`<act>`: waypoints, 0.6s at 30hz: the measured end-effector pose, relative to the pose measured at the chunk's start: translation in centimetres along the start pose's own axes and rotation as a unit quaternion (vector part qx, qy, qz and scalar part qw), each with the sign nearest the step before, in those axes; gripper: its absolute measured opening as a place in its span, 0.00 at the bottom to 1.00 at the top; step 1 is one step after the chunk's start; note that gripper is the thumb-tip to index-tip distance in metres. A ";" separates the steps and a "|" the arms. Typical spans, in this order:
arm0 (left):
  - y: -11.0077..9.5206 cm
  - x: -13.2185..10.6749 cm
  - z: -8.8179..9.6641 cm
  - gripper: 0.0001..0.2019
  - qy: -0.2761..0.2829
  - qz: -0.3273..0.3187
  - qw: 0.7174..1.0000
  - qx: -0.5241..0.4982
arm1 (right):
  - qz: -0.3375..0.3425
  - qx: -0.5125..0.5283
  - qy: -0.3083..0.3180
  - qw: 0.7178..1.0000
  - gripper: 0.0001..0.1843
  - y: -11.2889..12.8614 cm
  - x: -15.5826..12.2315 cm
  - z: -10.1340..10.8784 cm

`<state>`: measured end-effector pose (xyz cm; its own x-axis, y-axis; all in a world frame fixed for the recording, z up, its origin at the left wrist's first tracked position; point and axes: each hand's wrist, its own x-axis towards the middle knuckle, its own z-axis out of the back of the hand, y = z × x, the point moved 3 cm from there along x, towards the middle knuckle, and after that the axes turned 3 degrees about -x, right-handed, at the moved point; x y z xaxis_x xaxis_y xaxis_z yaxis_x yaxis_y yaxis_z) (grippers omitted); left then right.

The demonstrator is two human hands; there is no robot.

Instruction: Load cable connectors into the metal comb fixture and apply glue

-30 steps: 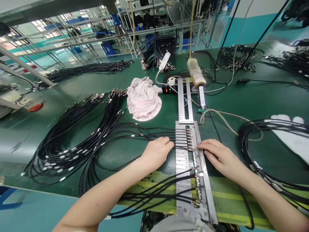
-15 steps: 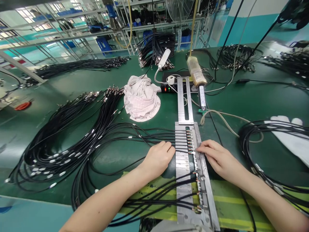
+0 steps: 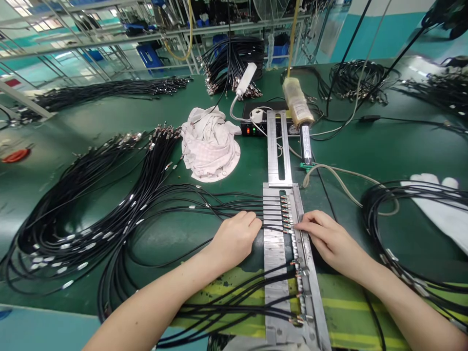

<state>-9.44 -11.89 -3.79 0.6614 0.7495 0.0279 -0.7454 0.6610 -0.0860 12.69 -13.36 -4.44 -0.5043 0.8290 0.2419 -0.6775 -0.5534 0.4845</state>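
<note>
A slotted metal fixture (image 3: 271, 253) lies lengthwise before me, with several black cables laid across its grooves. Their stripped, metal-tipped ends (image 3: 286, 214) line up along the rail on its right side. My left hand (image 3: 237, 237) is closed at the fixture's left edge around a black cable (image 3: 272, 228) that runs out towards the rail. From the right, my right hand (image 3: 325, 236) reaches in with thumb and forefinger pinched together at the rail, by the end of that cable. Whatever sits between those fingertips is too small to make out. Nearer me, more cables (image 3: 252, 307) cross the fixture's lower part.
A large cable bundle (image 3: 47, 219) curves over the green table at left. Beyond the fixture are a crumpled pale cloth (image 3: 212, 146), a black control box (image 3: 249, 129) and a wrapped handheld tool (image 3: 298, 105). Coiled cables (image 3: 373, 234) and a white glove (image 3: 438, 209) lie at right.
The view has shifted slightly, so the table's things sit a little further left and higher. Both hands keep nearly the same place at the fixture, with the same grip.
</note>
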 end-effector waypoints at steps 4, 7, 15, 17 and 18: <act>-0.5 0.0 -0.2 0.11 -0.016 -0.009 1.000 -0.004 | 0.004 0.000 -0.003 1.000 0.17 0.0 0.0 -0.1; -0.6 0.0 -0.6 0.11 -0.014 -0.009 1.000 -0.007 | 0.018 -0.028 -0.011 0.999 0.17 0.2 0.0 -0.3; 0.4 -0.4 -1.0 0.18 0.022 -0.070 0.993 -0.095 | 0.071 -0.202 0.044 0.976 0.36 1.2 -0.1 -1.3; 0.6 -0.6 -0.7 0.18 0.024 -0.075 0.993 -0.086 | 0.088 -0.230 0.051 0.968 0.34 1.6 0.2 -1.1; 0.6 -0.7 -0.6 0.17 0.026 -0.076 0.994 -0.076 | 0.098 -0.243 0.051 0.964 0.31 1.9 0.3 -1.1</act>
<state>-10.28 -12.03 -4.44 0.7711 0.6368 0.0015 -0.6189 0.7500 -0.2335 10.67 -14.25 -4.35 -0.6819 0.7056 0.1929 -0.7216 -0.6920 -0.0193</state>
